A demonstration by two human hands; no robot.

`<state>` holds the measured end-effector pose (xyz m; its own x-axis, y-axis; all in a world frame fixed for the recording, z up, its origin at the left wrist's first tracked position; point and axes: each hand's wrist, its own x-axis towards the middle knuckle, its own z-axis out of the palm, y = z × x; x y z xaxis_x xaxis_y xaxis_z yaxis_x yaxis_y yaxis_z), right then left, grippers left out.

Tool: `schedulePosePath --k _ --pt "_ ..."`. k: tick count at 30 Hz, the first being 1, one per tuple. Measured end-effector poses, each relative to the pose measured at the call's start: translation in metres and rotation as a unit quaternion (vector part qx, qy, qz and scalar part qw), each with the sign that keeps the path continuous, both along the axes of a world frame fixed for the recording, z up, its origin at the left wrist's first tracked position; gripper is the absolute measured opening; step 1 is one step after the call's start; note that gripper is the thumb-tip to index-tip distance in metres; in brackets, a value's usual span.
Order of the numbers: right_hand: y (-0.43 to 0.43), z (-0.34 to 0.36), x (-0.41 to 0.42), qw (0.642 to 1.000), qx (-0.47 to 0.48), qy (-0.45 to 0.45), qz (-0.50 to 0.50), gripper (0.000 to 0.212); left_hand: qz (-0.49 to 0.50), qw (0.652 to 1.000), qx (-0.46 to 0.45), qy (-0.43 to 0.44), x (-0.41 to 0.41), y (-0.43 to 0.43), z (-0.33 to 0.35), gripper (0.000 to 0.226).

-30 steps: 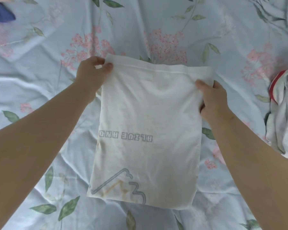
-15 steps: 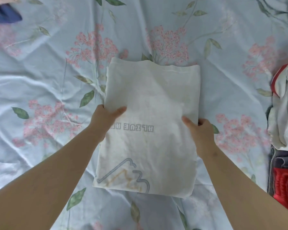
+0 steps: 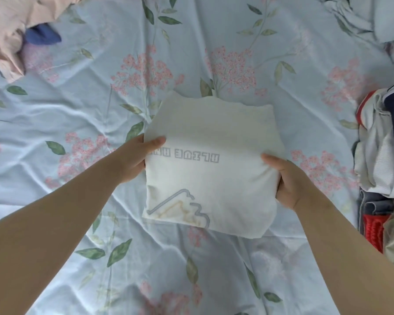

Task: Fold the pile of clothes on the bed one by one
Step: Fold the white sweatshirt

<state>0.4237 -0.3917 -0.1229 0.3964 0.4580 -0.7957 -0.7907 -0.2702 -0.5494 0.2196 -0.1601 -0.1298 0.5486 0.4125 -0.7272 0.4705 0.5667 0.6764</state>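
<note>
Both sides of the white shirt (image 3: 212, 169) were in my grip: my left hand (image 3: 134, 160) and right hand (image 3: 289, 180) had slid down from its far edge to its middle, thumbs on top, fingers tucked beneath. It sat mid-bed on the flowered sheet (image 3: 77, 133), shorter than a second before, so I judged the last halving was under way. Unfolded clothes (image 3: 382, 160) lay heaped at my right, a pink garment (image 3: 7, 30) far left.

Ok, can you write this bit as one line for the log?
item: white shirt, folded small | left hand: grips left edge | right hand: grips right edge | clothes pile: far right
</note>
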Motion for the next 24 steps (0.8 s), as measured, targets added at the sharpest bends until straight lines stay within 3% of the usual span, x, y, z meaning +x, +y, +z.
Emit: schedulePosePath --k 5,11,13,15,18,20,24 --pt "0.010 0.060 0.012 0.994 0.057 -0.086 0.027 0.018 0.009 0.995 0.079 -0.057 -0.001 0.011 0.056 0.018" --pt "-0.007 0.096 -0.007 0.980 0.094 -0.171 0.021 0.023 0.017 0.983 0.150 -0.102 -0.034 -0.007 0.107 0.025" --pt "-0.027 0.086 -0.022 0.982 0.073 -0.171 0.025 0.023 0.005 0.986 0.158 -0.060 -0.054 -0.026 0.100 0.022" --pt "-0.053 0.063 -0.041 0.986 0.017 -0.152 0.059 0.019 -0.003 0.990 0.141 0.025 -0.079 -0.050 0.079 0.034" --pt "-0.095 0.021 -0.074 0.980 -0.089 -0.090 0.151 0.014 -0.036 0.984 0.061 0.161 -0.118 -0.089 0.035 0.054" --pt "-0.111 0.000 -0.093 0.968 -0.148 -0.060 0.191 0.017 -0.057 0.972 0.011 0.227 -0.134 -0.111 0.012 0.048" --pt "-0.104 -0.018 -0.105 0.966 -0.200 -0.048 0.158 0.035 -0.007 0.969 0.045 0.242 -0.126 -0.121 -0.008 0.044"
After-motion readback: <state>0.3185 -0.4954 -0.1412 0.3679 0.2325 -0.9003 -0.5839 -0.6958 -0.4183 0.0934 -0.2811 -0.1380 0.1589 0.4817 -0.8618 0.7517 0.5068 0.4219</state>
